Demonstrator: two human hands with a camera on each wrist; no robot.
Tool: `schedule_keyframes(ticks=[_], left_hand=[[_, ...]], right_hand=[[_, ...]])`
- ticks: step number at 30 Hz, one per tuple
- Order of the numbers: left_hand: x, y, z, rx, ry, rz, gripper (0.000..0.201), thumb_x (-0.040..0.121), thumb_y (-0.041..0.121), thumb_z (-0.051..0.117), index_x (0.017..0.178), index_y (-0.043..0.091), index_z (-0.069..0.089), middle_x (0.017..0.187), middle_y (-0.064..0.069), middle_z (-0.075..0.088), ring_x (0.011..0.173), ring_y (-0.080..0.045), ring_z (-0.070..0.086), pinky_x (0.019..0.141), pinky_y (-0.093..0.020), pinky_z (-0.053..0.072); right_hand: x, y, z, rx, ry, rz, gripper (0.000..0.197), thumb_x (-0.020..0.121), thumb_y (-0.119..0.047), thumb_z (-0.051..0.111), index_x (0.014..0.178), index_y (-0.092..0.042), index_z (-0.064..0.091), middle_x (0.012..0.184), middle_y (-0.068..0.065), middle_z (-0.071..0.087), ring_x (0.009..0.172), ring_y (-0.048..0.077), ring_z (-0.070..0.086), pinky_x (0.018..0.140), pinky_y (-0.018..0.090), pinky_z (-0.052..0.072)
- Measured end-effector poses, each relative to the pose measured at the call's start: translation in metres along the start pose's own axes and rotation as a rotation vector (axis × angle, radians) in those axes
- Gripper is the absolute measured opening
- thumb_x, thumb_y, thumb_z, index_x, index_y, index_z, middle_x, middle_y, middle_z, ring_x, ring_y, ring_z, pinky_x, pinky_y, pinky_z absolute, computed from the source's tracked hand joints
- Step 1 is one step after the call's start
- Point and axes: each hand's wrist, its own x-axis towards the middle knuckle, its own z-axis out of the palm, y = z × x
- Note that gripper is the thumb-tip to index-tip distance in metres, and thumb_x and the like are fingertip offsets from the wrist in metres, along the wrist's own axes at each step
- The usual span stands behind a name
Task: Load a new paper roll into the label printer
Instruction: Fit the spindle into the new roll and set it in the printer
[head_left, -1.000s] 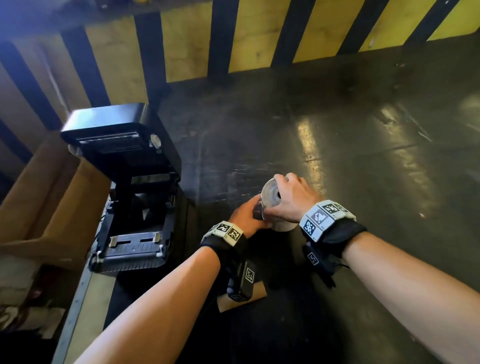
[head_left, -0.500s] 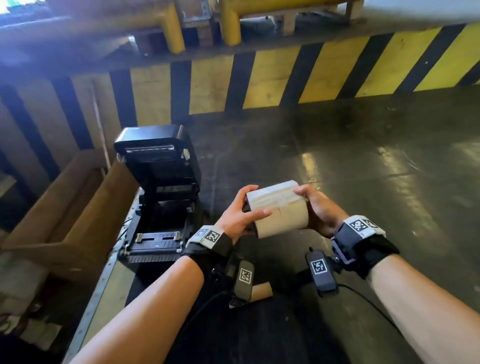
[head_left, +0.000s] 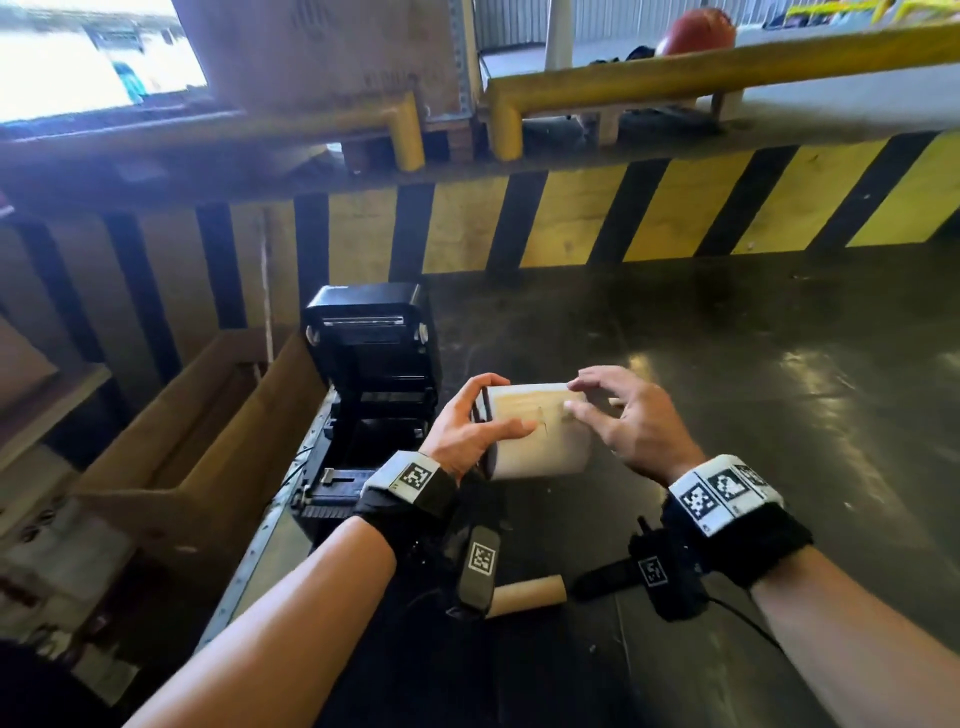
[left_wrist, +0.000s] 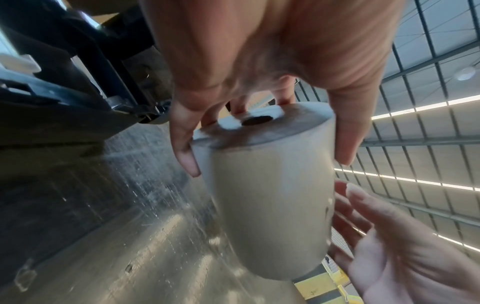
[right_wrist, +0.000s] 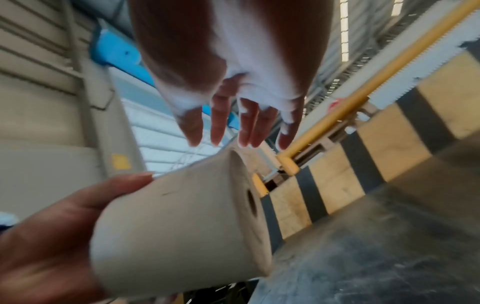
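Note:
A pale paper roll (head_left: 540, 434) lies sideways in the air above the dark table. My left hand (head_left: 488, 410) grips its left end, thumb on the near side and fingers over the top; the left wrist view shows that hand (left_wrist: 262, 133) curled round the roll (left_wrist: 270, 216) at its end face. My right hand (head_left: 576, 397) hovers at the right end with straight, spread fingers; in the right wrist view the fingertips (right_wrist: 233, 131) stand clear of the roll (right_wrist: 176, 222). The black label printer (head_left: 374, 374) stands to the left with its lid raised and its bay empty.
An empty cardboard core (head_left: 530, 595) lies on the dark table (head_left: 779, 415) near my wrists. A brown cardboard box (head_left: 182, 441) sits left of the printer. A yellow-and-black striped wall (head_left: 623, 218) with a yellow rail (head_left: 727, 67) closes the far side.
The roll went from upright on the table to sideways in the air. My right hand let go of its right end and opened. The head view tilted upward.

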Motion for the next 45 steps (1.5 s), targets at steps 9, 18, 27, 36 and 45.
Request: schedule_keyframes(ticks=[9,18,27,36,45], left_hand=[[0.007,0.004,0.003,0.043,0.029,0.025,0.049,0.061,0.023,0.082,0.103,0.030,0.058,0.098,-0.005,0.061,0.089,-0.022,0.061,0.075,-0.045,0.056],[0.009,0.006,0.012,0.116,-0.025,0.009,0.050,0.061,0.024,0.081,0.104,0.031,0.057,0.103,-0.004,0.059,0.101,-0.031,0.062,0.083,-0.053,0.056],[0.012,0.004,0.018,0.163,-0.066,-0.023,0.050,0.060,0.028,0.081,0.103,0.035,0.057,0.108,-0.006,0.058,0.104,-0.031,0.060,0.079,-0.050,0.057],[0.017,-0.015,0.017,0.116,-0.022,-0.172,0.044,0.070,0.024,0.078,0.107,0.034,0.055,0.115,-0.008,0.058,0.101,-0.028,0.061,0.060,-0.038,0.055],[0.030,-0.048,0.016,0.207,-0.014,-0.267,0.043,0.066,0.028,0.079,0.100,0.039,0.055,0.117,-0.006,0.055,0.107,-0.030,0.056,0.078,-0.055,0.056]], right_hand=[[0.002,-0.004,0.005,-0.080,-0.093,-0.057,0.025,0.081,-0.024,0.068,0.104,-0.016,0.070,0.125,0.003,0.058,0.109,0.011,0.053,0.087,0.007,0.034],[0.003,0.006,-0.001,-0.011,-0.176,0.084,0.027,0.078,-0.026,0.071,0.100,-0.013,0.065,0.120,0.001,0.056,0.107,0.013,0.052,0.082,0.014,0.037],[0.005,0.012,0.002,0.015,-0.127,0.159,0.015,0.085,-0.025,0.063,0.091,-0.012,0.064,0.119,0.003,0.058,0.102,0.010,0.049,0.084,0.020,0.035],[-0.010,0.032,0.013,0.150,-0.050,0.120,0.008,0.089,-0.020,0.058,0.084,-0.014,0.060,0.115,-0.002,0.057,0.101,0.010,0.053,0.079,0.009,0.039],[-0.005,0.111,-0.001,0.218,0.001,0.546,0.018,0.082,-0.022,0.067,0.091,-0.006,0.069,0.090,0.009,0.068,0.081,0.018,0.058,0.073,0.022,0.045]])
